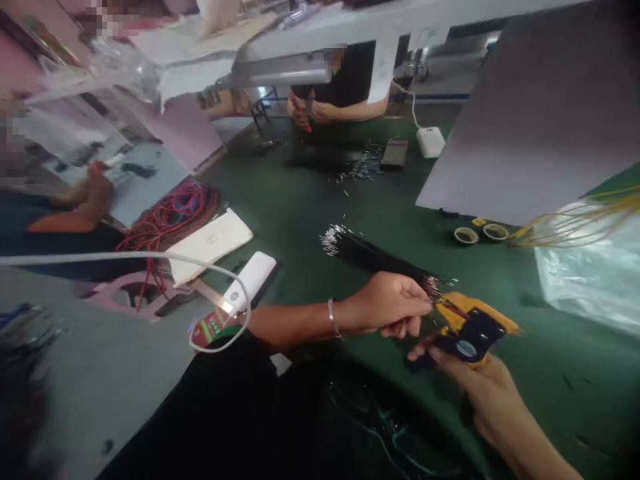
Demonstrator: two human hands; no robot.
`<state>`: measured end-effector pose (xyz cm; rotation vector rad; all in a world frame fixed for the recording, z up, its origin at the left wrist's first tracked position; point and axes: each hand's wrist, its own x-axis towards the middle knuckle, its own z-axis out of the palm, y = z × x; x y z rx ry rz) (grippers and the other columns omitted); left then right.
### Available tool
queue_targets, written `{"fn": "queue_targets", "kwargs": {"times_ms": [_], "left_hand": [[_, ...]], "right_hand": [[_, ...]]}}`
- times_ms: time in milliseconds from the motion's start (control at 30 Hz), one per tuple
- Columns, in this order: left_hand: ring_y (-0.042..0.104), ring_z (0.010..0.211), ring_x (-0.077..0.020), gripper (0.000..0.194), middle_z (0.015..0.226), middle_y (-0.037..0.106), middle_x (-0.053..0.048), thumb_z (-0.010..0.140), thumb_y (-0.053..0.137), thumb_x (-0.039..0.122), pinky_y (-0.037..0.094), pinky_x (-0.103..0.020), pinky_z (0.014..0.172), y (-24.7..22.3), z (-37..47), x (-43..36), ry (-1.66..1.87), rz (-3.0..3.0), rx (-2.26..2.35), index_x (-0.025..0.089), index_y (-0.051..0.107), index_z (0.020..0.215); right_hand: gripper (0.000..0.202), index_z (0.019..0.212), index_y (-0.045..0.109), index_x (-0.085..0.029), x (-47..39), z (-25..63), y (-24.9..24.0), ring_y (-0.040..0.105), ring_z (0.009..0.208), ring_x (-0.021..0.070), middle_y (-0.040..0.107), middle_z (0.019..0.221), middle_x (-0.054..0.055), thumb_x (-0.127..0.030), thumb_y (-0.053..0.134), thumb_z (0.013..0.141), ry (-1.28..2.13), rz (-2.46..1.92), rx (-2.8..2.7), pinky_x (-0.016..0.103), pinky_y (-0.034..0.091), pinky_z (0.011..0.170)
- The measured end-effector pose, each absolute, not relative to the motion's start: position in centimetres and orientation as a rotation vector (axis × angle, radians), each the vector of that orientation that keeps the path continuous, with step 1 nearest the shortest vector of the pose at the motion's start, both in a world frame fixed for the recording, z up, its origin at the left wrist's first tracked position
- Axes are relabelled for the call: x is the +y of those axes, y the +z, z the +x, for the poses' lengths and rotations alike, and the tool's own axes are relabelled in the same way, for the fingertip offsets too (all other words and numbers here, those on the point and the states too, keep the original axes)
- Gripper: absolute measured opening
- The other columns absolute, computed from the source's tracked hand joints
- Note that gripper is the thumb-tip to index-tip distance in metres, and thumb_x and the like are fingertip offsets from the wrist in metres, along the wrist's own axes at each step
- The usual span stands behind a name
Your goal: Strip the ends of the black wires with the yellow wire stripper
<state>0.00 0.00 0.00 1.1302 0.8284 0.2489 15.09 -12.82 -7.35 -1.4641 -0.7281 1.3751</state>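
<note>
Your left hand [395,301] held its fingertips together, on what I couldn't tell, beside the tool [484,333] clamped in your right hand [485,383], the black wire bundle [383,259] lying well inside the bench's [293,200] left edge; you seemed to be feeding from it, which next called for steady alignment.

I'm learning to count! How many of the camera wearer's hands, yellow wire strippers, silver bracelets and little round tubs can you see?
Wearer's hands: 2 (left hand, right hand)
Yellow wire stripper: 1
Silver bracelet: 1
Little round tubs: 2 (left tub, right tub)
Total: 6
</note>
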Motion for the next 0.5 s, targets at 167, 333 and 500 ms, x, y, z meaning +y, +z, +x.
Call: {"fn": "queue_targets", "kwargs": {"times_ms": [167, 333, 500], "left_hand": [[0.048, 0.033, -0.0046, 0.004, 0.048, 0.058, 0.005, 0.085, 0.055, 0.014, 0.031, -0.016, 0.032, -0.2, 0.1, 0.2, 0.235, 1.094, 0.788, 0.013, 0.057, 0.082], [0.048, 0.033, -0.0041, 0.007, 0.048, 0.058, 0.005, 0.087, 0.056, 0.014, 0.031, -0.017, 0.034, -0.1, -0.1, 0.4, 0.235, 1.048, 0.763, 0.013, 0.057, 0.08], [0.05, 0.034, -0.0053, 0.005, 0.05, 0.06, 0.003, 0.086, 0.058, 0.017, 0.032, -0.019, 0.034, -0.1, -0.4, 0.7, 0.232, 1.018, 0.714, 0.012, 0.058, 0.082]], "right_hand": [[0.022, 0.072, 0.073, -0.02, -12.0, 14.5, -5.9, 0.068, 0.075, 0.025, 0.074, 0.074, 0.006, -0.041, 0.078, 0.067, 1.293, -1.506, -0.782, 0.033, 0.055, 0.074], [0.022, 0.073, 0.072, -0.021, -12.1, 14.6, -5.8, 0.067, 0.079, 0.0261, 0.073, 0.077, 0.007, -0.043, 0.073, 0.073, 1.252, -1.53, -0.895, 0.036, 0.054, 0.077], [0.023, 0.076, 0.072, -0.02, -12.2, 14.8, -6.6, 0.067, 0.081, 0.0267, 0.074, 0.08, 0.007, -0.044, 0.072, 0.074, 1.205, -1.573, -0.957, 0.037, 0.053, 0.081]]}}
